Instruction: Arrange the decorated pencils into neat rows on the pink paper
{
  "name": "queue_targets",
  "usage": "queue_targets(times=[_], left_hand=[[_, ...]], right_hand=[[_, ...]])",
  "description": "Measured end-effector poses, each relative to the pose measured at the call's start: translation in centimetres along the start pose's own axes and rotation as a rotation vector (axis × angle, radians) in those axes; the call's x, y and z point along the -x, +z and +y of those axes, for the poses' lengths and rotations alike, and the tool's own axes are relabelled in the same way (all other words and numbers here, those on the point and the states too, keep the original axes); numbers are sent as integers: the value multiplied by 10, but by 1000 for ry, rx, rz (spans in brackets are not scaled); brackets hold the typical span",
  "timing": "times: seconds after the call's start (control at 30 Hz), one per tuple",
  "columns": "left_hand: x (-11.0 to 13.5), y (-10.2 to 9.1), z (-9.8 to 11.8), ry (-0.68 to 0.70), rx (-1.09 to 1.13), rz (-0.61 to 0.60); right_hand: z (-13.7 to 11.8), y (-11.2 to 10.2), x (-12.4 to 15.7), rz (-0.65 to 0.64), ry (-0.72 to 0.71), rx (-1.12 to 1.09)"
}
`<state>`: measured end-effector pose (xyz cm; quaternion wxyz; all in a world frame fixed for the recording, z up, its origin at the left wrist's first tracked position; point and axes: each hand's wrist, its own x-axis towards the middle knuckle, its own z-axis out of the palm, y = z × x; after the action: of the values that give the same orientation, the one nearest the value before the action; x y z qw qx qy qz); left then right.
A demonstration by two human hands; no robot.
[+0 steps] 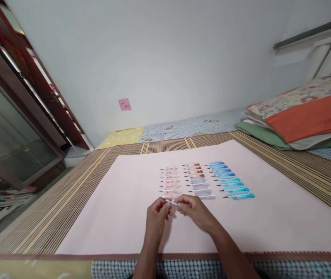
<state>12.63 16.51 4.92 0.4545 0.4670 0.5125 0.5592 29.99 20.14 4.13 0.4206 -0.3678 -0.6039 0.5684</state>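
Observation:
My left hand and my right hand meet above the front of a pale pink sheet. Pinched between the fingers of both is a thin white stick, held nearly level; it looks like one of the slim pens lying close by, though fingers cover its ends. Just beyond my hands lie three columns of slim pens with dark pointed tips. The left column has reddish-patterned pens, the middle one brown pens and greyish pens, and the right one blue and turquoise pens. All tips point left.
Beneath the pink sheet is a striped mat on a bed. Folded bedding with an orange band lies at the right. A pink note is stuck to the white wall. A glass-panelled door stands at the left.

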Motion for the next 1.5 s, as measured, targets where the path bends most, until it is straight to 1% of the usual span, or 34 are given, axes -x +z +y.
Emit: queue_targets(times=[0.1, 0.17, 0.2, 0.23, 0.27, 0.37, 0.4, 0.43, 0.47, 0.53, 0.63, 0.73, 0.83, 0.9, 1.07, 1.27, 1.4, 1.5], left_hand=[[7, 6, -8, -98, 75, 1], [11, 9, -13, -193, 126, -40], [13, 8, -15, -224, 128, -46], [14, 6, -16, -231, 106, -26], [15, 3, -16, -209, 59, 25], [14, -11, -14, -40, -181, 281], [12, -16, -14, 10, -265, 336], [11, -19, -14, 42, -340, 353], [10, -21, -14, 54, -405, 344], [7, -20, -14, 55, -517, 287], [2, -14, -15, 54, -670, 194], [-2, -9, -15, 50, -782, 113], [-5, -6, -16, 36, -845, 70], [-6, -5, -17, 44, -867, 71], [-6, -3, -16, 106, -829, 95], [-7, -1, -13, 97, -800, 114], [-7, 0, -14, 83, -808, 90], [-6, 0, -14, 91, -808, 108]], right_hand=[[0, 8, 4, -55, 12, 10], [-1, 7, 7, -102, 26, 24], [-2, 5, 9, -115, 30, 49], [-3, 2, 11, -112, 30, 91], [-5, -1, 13, -96, 29, 151], [-8, -8, 18, -11, 27, 405], [-9, -10, 19, 6, 31, 490], [-9, -11, 20, 17, 34, 563], [-8, -11, 20, 29, 28, 619], [-5, -12, 16, 63, -20, 690], [4, -13, 6, 186, -114, 800], [12, -13, -5, 264, -128, 963], [15, -11, -12, 258, -93, 1086], [14, -9, -15, 250, -76, 1119], [7, -6, -14, 203, -39, 1116], [5, -4, -15, 215, -41, 1109], [4, -3, -17, 178, -10, 1129], [3, -4, -16, 172, -9, 1126]])
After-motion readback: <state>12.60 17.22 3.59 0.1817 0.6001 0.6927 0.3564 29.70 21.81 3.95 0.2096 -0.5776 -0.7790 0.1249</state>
